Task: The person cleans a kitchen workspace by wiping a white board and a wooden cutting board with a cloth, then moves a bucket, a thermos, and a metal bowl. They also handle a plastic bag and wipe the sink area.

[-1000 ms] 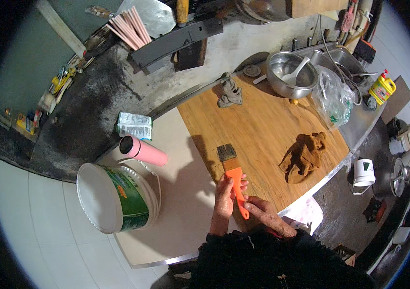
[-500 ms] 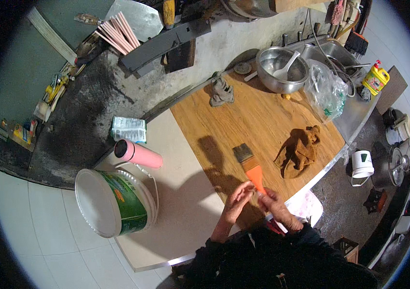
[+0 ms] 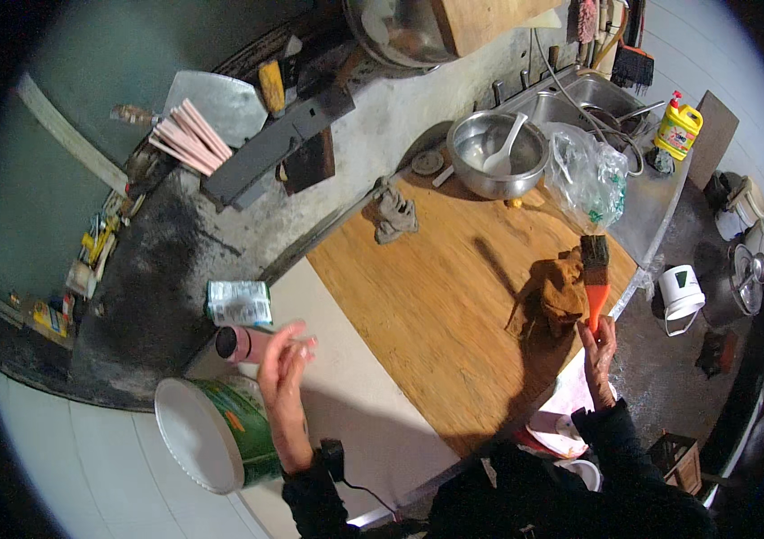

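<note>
My right hand [image 3: 601, 352] grips the orange handle of a flat paintbrush [image 3: 596, 292]. The brush stands bristles-up, in front of the right side of a crumpled brown cloth [image 3: 560, 286] on the wooden board [image 3: 427, 314]. Over on the left, my left hand [image 3: 285, 382] is raised with its fingers apart and nothing in them. It overlaps the end of a pink bottle [image 3: 243, 345] with a dark cap, which lies on its side; whether they touch I cannot tell. Close by my left forearm stands a white bucket [image 3: 198, 436] with a green label.
A crumpled grey cloth [image 3: 394, 214] lies at the board's far left. Behind are a steel bowl [image 3: 476, 166] with a white spoon, a clear plastic bag [image 3: 584, 175] and a sink [image 3: 593, 94]. A pale packet [image 3: 238, 302] rests beyond the bottle. A white pail [image 3: 680, 292] stands on the floor.
My hands have parted. The right one carried the paintbrush rightward to the brown cloth; the left let go of it or moved off it, leftward to the pink bottle. The view has shifted slightly.
</note>
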`<state>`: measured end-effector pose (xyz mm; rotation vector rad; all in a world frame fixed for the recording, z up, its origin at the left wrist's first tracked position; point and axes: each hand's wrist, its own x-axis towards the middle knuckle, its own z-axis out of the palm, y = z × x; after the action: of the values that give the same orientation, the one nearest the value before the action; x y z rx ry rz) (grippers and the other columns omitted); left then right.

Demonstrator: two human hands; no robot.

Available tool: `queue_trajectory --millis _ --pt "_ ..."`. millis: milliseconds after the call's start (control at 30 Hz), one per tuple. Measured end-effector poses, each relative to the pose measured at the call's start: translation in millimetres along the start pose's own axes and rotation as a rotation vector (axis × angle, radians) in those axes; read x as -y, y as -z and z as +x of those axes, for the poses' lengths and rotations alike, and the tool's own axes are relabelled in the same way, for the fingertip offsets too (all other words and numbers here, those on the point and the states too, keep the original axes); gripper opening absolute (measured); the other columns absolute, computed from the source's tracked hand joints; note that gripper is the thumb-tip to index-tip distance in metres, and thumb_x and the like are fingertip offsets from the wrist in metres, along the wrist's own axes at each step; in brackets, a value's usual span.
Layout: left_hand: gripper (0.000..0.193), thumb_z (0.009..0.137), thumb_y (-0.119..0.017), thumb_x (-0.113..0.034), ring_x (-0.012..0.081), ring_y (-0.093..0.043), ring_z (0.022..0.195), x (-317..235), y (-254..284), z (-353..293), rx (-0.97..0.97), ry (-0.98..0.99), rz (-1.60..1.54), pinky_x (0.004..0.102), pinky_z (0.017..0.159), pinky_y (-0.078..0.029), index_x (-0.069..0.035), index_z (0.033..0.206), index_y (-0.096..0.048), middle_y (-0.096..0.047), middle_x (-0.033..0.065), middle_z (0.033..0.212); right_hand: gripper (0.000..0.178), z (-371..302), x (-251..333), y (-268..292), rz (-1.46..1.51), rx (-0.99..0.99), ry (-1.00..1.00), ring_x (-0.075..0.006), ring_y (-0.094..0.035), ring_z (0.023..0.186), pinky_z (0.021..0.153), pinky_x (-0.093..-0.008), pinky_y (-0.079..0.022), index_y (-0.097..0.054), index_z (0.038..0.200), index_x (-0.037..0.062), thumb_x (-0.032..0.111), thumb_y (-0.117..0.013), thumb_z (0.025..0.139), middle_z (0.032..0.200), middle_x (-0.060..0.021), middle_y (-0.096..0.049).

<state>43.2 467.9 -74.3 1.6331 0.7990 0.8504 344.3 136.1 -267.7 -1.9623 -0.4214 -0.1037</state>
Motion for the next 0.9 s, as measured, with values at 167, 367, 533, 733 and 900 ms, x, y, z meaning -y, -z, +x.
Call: queue_trajectory --millis 167,367,533,733,900 --pt "0.046 0.084 -0.062 -0.024 0.0122 -0.051 0.096 27 -28 127 0.101 -0.071 0.101 0.0292 0.083 -0.043 -0.007 0.124 -0.049 -0.056 0.0052 0.104 0.013 6 -13 -22 0.044 -0.110 0.023 -0.0200 -0.047 0.074 0.066 -0.0280 -0.039 -0.053 0.086 -0.0013 0.009 -0.059 0.081 0.081 -0.0085 -0.045" --pt "0.074 0.077 -0.069 -0.026 0.0278 -0.034 0.124 140 -128 243 0.230 -0.128 0.659 0.0432 0.096 -0.034 -0.014 0.139 -0.030 -0.030 0.0177 0.137 0.013 -18 -29 -35 -0.103 -0.094 0.029 -0.0309 -0.046 0.076 0.066 -0.0369 -0.039 -0.051 0.086 -0.0006 0.006 -0.057 0.078 0.082 -0.0149 -0.045" --pt "0.073 0.076 -0.068 -0.028 0.0382 -0.026 0.127 184 -201 268 0.245 -0.012 0.921 0.0512 0.099 -0.031 -0.017 0.137 -0.029 -0.020 0.0163 0.143 0.018 -20 -36 -37 -0.215 -0.092 0.024 -0.0355 -0.044 0.078 0.066 -0.0398 -0.039 -0.049 0.085 -0.0013 -0.001 -0.058 0.070 0.084 -0.0165 -0.045" --pt "0.014 0.066 -0.061 -0.008 0.0372 -0.051 0.082 227 -210 315 0.042 -0.446 0.721 0.0442 0.075 -0.043 -0.004 0.080 -0.057 -0.055 0.0152 0.084 0.019 -19 -34 -37 -0.253 -0.095 -0.014 -0.0353 -0.045 0.077 0.066 -0.0397 -0.039 -0.050 0.086 -0.0018 0.001 -0.058 0.069 0.083 -0.0168 -0.046" --pt "0.046 0.067 -0.065 -0.011 0.0361 -0.041 0.112 242 -217 333 0.018 -0.236 0.858 0.0442 0.093 -0.037 -0.004 0.112 -0.054 -0.046 0.0149 0.123 0.016 -18 -32 -38 -0.268 -0.111 -0.004 -0.0338 -0.046 0.074 0.064 -0.0388 -0.039 -0.051 0.083 -0.0018 0.002 -0.059 0.070 0.080 -0.0160 -0.047"
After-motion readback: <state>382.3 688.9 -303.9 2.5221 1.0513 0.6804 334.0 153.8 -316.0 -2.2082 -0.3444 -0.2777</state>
